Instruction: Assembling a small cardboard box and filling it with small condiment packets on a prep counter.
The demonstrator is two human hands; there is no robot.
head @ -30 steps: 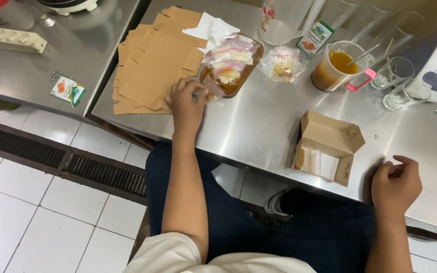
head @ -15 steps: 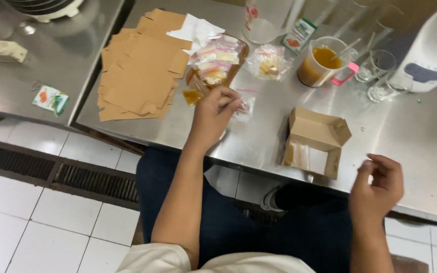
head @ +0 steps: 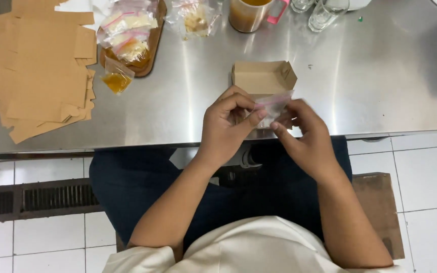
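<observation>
Small clear zip bag [head: 272, 105] w/ pink seal strip, pinched between both hands just above table edge, right in front of open brown carton [head: 263, 77]. Bag's long axis approx left-right, seal strip along top, running from left hand [head: 227, 127] thumb over to right hand [head: 304, 137] fingertips. Held at both ends, so neither hand clearly nearer; left hand covers more of it, right hand only at its right corner. Carton directly beyond bag, away from body, mouth facing up, touching or nearly touching bag's top edge – can't tell which. Left hand: fingers curled, thumb + forefinger closed on bag's left side. Right hand: half open, thumb and first fingers nipping right end, other fingers loose. Bag contents hard to make out, looks mostly pale/empty. Further left on steel table [head: 380, 76]: stack of flat brown carton blanks [head: 36, 76], wooden tray [head: 150, 50] heaped w/ filled bags, one filled bag of yellow stuff [head: 116, 80] lying just beside tray. Back edge: mug w/ pink handle [head: 251, 12], glasses [head: 324, 11]
</observation>
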